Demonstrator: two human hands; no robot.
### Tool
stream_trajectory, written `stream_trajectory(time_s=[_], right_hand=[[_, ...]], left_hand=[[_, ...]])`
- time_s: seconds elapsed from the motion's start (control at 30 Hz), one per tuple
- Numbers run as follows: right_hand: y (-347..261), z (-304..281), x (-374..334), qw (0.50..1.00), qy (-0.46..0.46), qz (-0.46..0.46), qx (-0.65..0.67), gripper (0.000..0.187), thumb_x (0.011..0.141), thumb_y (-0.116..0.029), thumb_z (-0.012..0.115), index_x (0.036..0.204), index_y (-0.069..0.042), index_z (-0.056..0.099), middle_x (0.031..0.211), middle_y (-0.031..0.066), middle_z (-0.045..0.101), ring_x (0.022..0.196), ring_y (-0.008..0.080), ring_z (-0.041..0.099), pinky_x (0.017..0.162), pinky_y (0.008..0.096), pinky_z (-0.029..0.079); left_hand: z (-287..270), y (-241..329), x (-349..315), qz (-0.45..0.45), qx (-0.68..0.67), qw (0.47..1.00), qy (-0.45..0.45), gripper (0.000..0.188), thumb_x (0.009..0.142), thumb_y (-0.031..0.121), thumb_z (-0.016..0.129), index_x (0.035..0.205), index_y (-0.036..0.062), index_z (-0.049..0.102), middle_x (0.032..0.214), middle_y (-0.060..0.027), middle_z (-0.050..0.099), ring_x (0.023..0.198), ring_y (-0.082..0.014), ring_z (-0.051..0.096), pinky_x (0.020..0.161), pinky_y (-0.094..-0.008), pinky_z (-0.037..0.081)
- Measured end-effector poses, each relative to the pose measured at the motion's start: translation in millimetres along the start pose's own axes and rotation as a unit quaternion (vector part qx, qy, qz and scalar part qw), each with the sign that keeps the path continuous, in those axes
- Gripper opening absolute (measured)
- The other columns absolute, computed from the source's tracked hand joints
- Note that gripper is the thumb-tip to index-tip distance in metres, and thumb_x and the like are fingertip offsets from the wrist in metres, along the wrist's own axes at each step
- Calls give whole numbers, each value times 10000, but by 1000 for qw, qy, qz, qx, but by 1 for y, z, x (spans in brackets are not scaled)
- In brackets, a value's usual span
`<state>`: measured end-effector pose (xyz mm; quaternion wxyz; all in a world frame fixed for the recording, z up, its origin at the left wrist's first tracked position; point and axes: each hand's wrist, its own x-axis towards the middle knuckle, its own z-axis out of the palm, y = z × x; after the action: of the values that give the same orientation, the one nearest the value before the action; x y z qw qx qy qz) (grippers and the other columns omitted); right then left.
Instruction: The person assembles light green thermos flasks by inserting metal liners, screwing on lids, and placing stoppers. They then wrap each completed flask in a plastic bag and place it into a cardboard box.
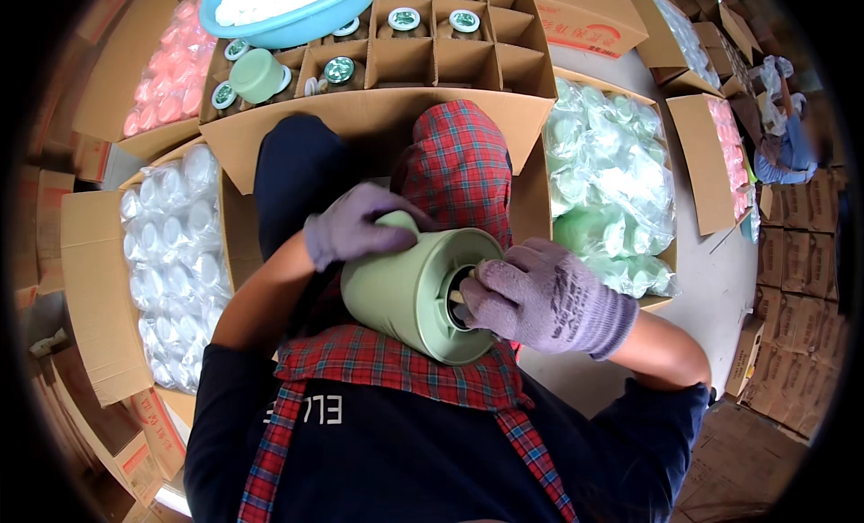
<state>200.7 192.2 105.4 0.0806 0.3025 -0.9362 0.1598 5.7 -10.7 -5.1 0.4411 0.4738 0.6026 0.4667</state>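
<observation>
A pale green plastic jug, rounded like a thermos flask shell [387,293], lies tilted across my lap with its round end facing right. Wrapped over its upper left side, by a raised handle-like part [397,220], is my gloved left hand [367,226]. My gloved right hand [531,293] is at the dark round opening [457,298] in the jug's end, fingers bent together into it. A small cream-coloured bit shows by those fingertips; what they pinch is mostly hidden.
Ahead stands a divided carton [378,104] with several white-rimmed bottles, a green cup [256,76] and a blue basin [297,30] of white pieces. Bagged clear cups [180,262] fill a carton at left, bagged green cups [612,190] one at right. Another person [785,145] is far right.
</observation>
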Motion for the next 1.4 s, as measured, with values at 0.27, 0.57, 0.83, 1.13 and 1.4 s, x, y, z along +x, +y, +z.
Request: stream_trajectory(time_s=[0.27, 0.57, 0.83, 1.13, 1.4], right_hand=[[-4, 55, -32, 917, 116, 317, 214, 311, 884, -303, 724, 1001, -38, 610, 872, 141, 636, 717, 342, 656, 603, 406, 521], [-21, 76, -48, 793, 198, 485, 312, 240, 883, -260, 741, 895, -32, 667, 773, 136, 636, 650, 277, 650, 602, 374, 501], [4, -48, -59, 823, 134, 467, 293, 260, 920, -190, 680, 1115, -35, 608, 821, 143, 654, 713, 246, 636, 658, 349, 508], [315, 91, -12, 775, -25, 611, -159, 383, 910, -160, 501, 1260, -7, 515, 1182, 320, 628, 1116, 447, 613, 970, 515, 478], [290, 47, -12, 798, 136, 569, -144, 399, 931, -251, 524, 1269, -39, 510, 1044, 288, 684, 972, 454, 664, 828, 528, 518]], left_hand=[[57, 29, -58, 163, 335, 889, 267, 624, 701, 449, 861, 1103, 14, 666, 769, -108, 709, 622, -245, 689, 557, -340, 506], [67, 38, -49, 126, 375, 895, 207, 724, 631, 466, 894, 1137, 12, 646, 707, -79, 686, 582, -251, 678, 553, -329, 511], [51, 19, -59, -40, 203, 910, 358, 492, 828, 192, 744, 1233, -54, 613, 960, -191, 720, 837, -232, 726, 745, -330, 560], [11, 34, -95, 129, 423, 871, 214, 466, 783, 38, 639, 1225, 184, 648, 1302, -216, 538, 1119, -405, 577, 984, -508, 465], [-13, 56, -34, 276, 508, 779, 243, 332, 751, 323, 717, 667, 119, 470, 1273, -135, 621, 1281, -351, 532, 1090, -559, 384]])
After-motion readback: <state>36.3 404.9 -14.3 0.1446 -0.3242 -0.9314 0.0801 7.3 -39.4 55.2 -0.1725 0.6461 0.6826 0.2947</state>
